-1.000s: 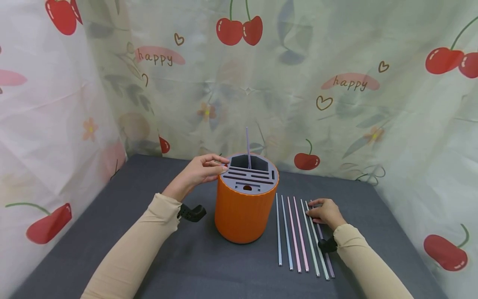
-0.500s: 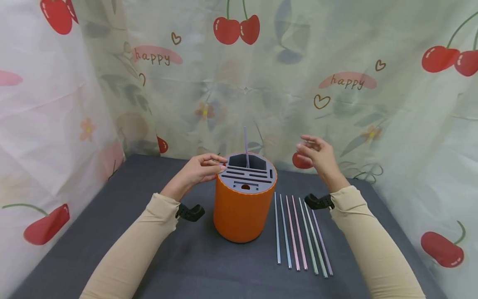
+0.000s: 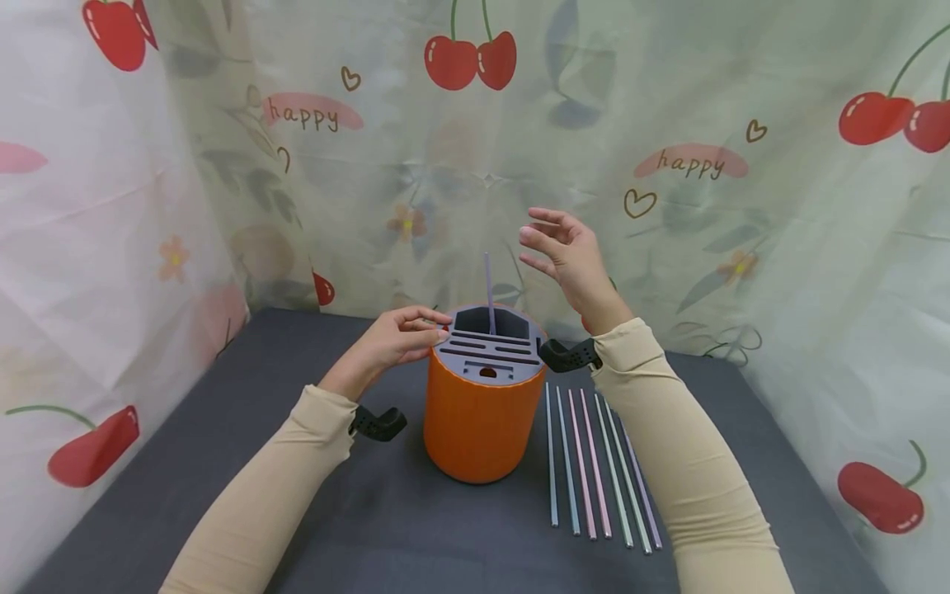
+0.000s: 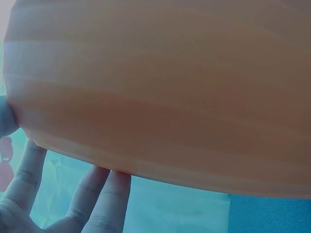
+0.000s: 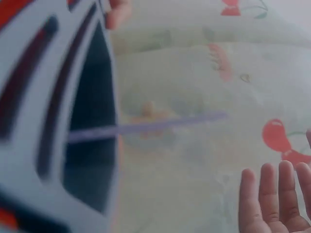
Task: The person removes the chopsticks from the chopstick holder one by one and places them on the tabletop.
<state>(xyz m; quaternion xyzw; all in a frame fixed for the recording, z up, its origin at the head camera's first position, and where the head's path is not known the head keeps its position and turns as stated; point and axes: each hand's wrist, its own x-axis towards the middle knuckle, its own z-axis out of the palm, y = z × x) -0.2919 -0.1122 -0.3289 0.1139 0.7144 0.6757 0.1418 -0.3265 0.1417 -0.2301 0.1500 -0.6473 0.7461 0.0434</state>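
Observation:
An orange round knife holder [image 3: 478,429] with a grey slotted top stands upright on the dark table. My left hand [image 3: 386,342] rests at its left rim, with straight fingers [image 4: 109,201] against the side in the left wrist view. A purple chopstick [image 3: 488,285] stands in the large rear opening and leans slightly. Beyond and to the right of that chopstick, my right hand [image 3: 577,260] is raised with nothing in it; its fingers [image 5: 267,194] are spread and palm shows in the right wrist view. Right of the holder lie blue [image 3: 552,454], pink [image 3: 582,470], green [image 3: 613,470] and purple chopsticks [image 3: 637,470].
A light curtain [image 3: 371,206] printed with cherries closes off the back and both sides of the table [image 3: 416,536]. The right sleeve [image 3: 683,437] passes close beside the purple chopstick on the table. Each wrist wears a black camera strap [image 3: 567,356].
My right hand has let go of the chopsticks on the table, then risen and moved left toward the holder. My left hand stays at the rim, and the standing chopstick has not moved.

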